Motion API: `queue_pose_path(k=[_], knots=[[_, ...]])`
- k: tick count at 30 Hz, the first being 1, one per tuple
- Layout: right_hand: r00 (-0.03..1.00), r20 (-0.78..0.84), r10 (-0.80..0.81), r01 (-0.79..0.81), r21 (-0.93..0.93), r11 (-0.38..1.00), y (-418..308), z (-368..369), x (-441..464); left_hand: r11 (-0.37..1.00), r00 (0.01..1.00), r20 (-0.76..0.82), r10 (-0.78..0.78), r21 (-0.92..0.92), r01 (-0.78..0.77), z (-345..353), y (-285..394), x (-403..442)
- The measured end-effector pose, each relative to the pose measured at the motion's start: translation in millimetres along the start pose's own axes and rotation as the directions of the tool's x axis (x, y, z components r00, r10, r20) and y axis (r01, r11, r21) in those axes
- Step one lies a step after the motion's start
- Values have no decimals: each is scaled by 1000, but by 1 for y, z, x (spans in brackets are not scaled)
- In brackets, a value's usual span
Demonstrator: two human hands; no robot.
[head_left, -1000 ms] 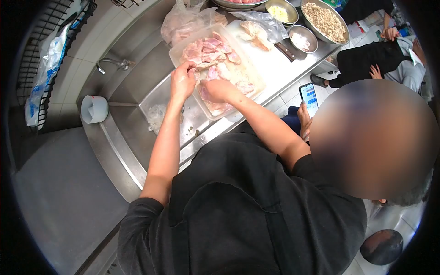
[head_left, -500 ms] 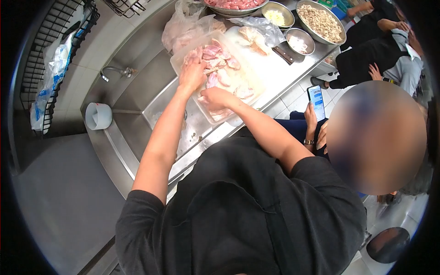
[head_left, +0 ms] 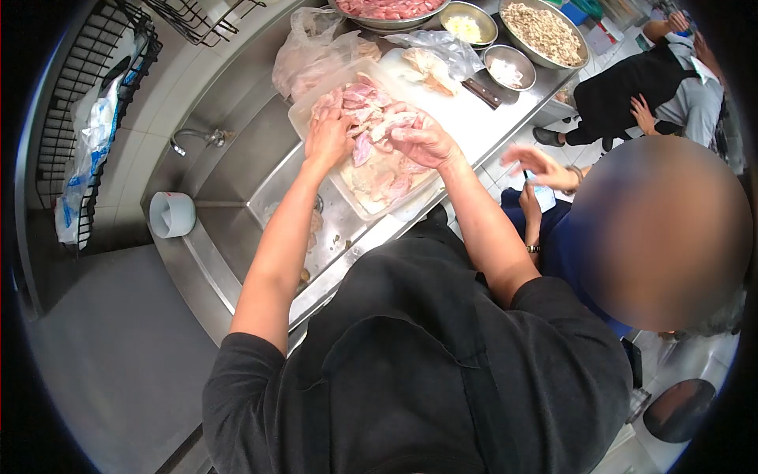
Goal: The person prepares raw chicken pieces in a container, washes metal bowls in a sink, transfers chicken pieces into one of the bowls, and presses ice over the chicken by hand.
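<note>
Raw chicken pieces (head_left: 377, 183) fill a translucent plastic tub (head_left: 357, 207), which sits over the inner edge of the steel sink. My left hand (head_left: 327, 139) is pressed into the heap at the tub's left side, fingers curled over pale chicken; its fingertips are partly hidden. Above the right part of the tub, my right hand (head_left: 430, 142) pinches a pale piece of chicken (head_left: 396, 120) between thumb and fingers. Behind the tub, a larger chicken piece (head_left: 429, 69) lies on a white cutting board (head_left: 403, 75).
A knife (head_left: 482, 93) lies beside a small bowl (head_left: 509, 67). Bowls of pink meat (head_left: 391, 8), yellowish pieces (head_left: 467, 24) and minced food (head_left: 543, 33) stand behind. A plastic bag (head_left: 304, 59) touches the sink (head_left: 260, 150). At right, a person holds a phone (head_left: 543, 195).
My right hand has risen from the tub's near side towards its far right and now holds up a piece of chicken. My left hand stays in the heap. The nearby person has raised a hand.
</note>
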State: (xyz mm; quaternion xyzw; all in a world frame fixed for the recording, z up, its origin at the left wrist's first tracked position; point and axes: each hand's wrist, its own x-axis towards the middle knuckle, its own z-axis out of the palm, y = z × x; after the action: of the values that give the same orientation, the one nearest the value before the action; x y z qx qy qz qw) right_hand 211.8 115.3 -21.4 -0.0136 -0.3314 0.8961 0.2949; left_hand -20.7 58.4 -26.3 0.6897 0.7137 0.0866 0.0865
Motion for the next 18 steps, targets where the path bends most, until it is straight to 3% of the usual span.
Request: queue_pose_path(k=[6,8,18], knots=[[997,69,-37,29,122,992,2,6,1,996,997,32,76,33,-77,-3,1,0],[966,234,-107,67,173,983,8,-3,2,995,996,20,88,45,-89,0,1,-2],[949,214,-230,166,280,946,34,-3,-8,998,999,5,42,48,-42,5,1,-9]])
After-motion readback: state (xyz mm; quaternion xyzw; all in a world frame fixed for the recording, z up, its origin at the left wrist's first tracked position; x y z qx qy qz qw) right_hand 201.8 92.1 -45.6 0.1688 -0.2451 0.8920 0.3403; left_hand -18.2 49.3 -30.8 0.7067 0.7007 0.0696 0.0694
